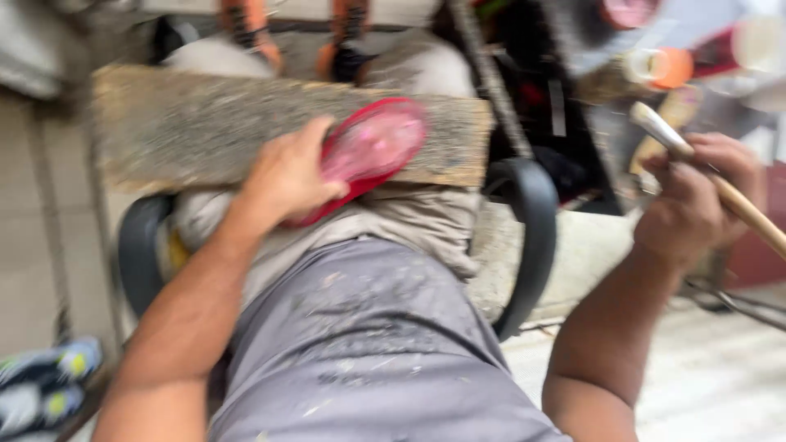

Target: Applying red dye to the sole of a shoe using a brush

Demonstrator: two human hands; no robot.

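Left hand (291, 176): pressed on red sole (372, 147) at wooden board's (205, 123) near edge. Right hand (696, 200): gripping raised hammer (737, 200). Step judged: hammering; next calls for steady aim.

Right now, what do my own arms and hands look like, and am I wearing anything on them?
Both forearms are bare, with no sleeves in view. The left hand and the right hand wear no gloves. No watch, band or ring shows, though the picture is blurred.
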